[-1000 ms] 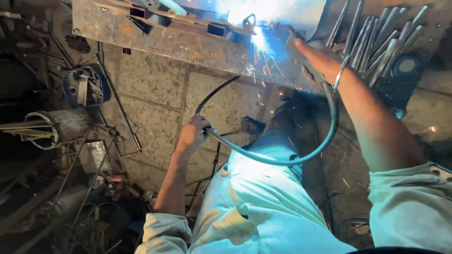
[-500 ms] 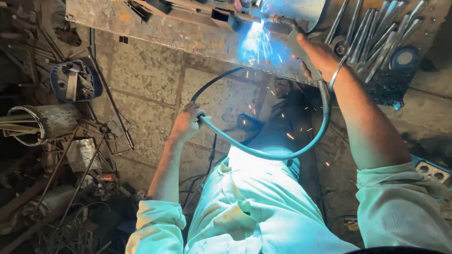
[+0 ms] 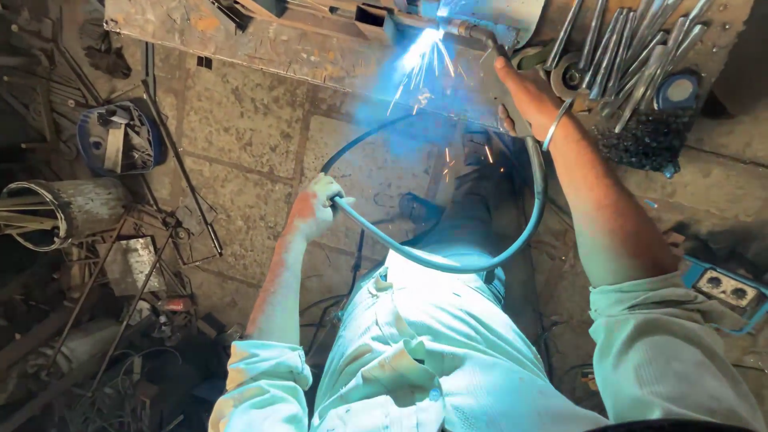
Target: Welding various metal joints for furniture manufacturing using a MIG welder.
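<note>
Right hand (image 3: 524, 96) clenched on welding torch (image 3: 472, 34), top centre, arc sparking against steel workbench edge (image 3: 264, 48). Left hand (image 3: 316, 210) clasping blue torch cable (image 3: 448, 260), mid-frame. Best kept: steady wrist, slack loop, sparks away from trousers.

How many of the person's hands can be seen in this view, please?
2: the left hand grips the cable mid-frame; the right hand holds the welding torch at the sparking metal plate.

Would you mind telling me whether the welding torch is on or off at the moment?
On. A bright blue-white arc burns at the tip of the welding torch in the right hand, and sparks fall from the metal workpiece.
</note>
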